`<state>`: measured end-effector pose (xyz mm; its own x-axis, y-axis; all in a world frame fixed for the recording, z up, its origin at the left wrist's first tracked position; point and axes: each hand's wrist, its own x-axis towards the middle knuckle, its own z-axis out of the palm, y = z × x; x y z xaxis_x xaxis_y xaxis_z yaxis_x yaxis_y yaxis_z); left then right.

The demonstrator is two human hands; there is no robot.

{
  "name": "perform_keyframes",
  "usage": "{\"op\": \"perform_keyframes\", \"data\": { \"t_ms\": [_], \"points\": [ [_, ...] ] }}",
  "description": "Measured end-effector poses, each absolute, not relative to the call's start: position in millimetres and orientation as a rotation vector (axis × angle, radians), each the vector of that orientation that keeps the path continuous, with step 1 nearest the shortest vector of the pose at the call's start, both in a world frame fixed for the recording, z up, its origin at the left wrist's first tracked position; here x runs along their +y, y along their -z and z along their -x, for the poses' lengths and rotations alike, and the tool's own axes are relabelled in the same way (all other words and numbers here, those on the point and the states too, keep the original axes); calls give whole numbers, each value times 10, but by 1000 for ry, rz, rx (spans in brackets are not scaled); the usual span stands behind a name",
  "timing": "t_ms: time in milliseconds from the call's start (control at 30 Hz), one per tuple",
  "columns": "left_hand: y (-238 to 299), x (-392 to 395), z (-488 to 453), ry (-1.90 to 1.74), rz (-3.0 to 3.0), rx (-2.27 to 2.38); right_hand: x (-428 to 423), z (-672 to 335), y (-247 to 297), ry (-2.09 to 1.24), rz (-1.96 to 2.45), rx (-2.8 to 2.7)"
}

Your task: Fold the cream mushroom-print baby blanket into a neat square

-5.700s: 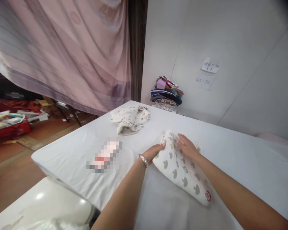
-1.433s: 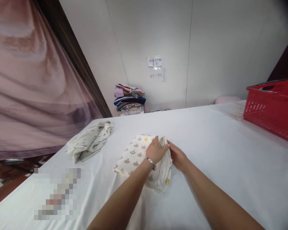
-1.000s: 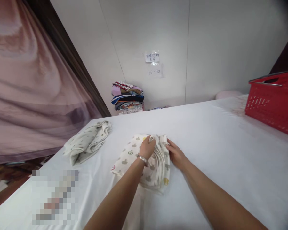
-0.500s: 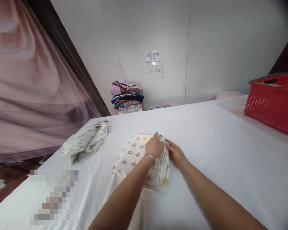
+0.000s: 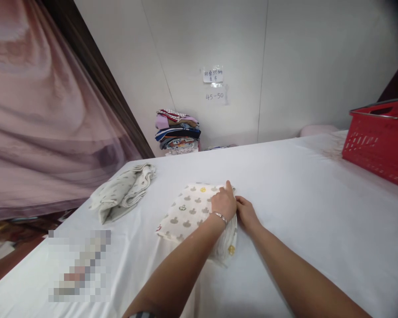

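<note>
A white muslin cloth [image 5: 185,212], printed with grey mushroom-like shapes and a few yellow and red ones, lies folded in layers on the white-covered table. My left hand [image 5: 223,201], wearing a silver bracelet, is on top of its right part, fingers closed on the folded edge with one finger pointing away from me. At that same right edge is my right hand [image 5: 247,214], its bent fingers closed against the layers. Both sets of fingertips are partly hidden. To the left rests another folded, pale grey-green patterned cloth [image 5: 122,192], untouched.
A red plastic basket [image 5: 381,141] stands at the table's right. Beyond the far edge, a stack of folded fabrics [image 5: 178,132] sits by the wall, below handwritten paper signs [image 5: 214,84]. A pink curtain [image 5: 53,110] hangs at left. Something pixelated [image 5: 82,265] lies at front left.
My left hand has slid a little right along the cloth, covering its folded edge more. My right hand stays at that edge. The view has shifted slightly.
</note>
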<state>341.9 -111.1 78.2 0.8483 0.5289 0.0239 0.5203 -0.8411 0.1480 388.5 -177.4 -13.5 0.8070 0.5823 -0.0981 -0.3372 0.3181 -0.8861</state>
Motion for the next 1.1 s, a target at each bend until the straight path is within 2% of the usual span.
{"op": "perform_keyframes", "data": {
  "t_ms": [200,400,567,667,800,967,1100],
  "points": [
    [-769,-1104,-3422,-126,-2666,818,-1811,-3864,38,-665,914,-254],
    [-734,-717,-3173,-212,-2424,661,-1829,-3866,-41,-740,964,-231],
    [-799,-71,-2839,-306,-2664,943,-1854,-3876,-65,-770,1026,-210],
    [-744,281,-2645,-169,-2673,1173,-1853,-3869,-47,-784,1046,-237],
    [-597,480,-2489,36,-2501,1297,-1838,-3861,17,-719,1090,-271],
    [-533,462,-2486,-184,-2432,1199,-1862,-3918,26,-573,1087,-227],
    [-468,450,-2568,-101,-2379,1202,-1897,-4002,23,-538,1156,-193]
  ]
}}
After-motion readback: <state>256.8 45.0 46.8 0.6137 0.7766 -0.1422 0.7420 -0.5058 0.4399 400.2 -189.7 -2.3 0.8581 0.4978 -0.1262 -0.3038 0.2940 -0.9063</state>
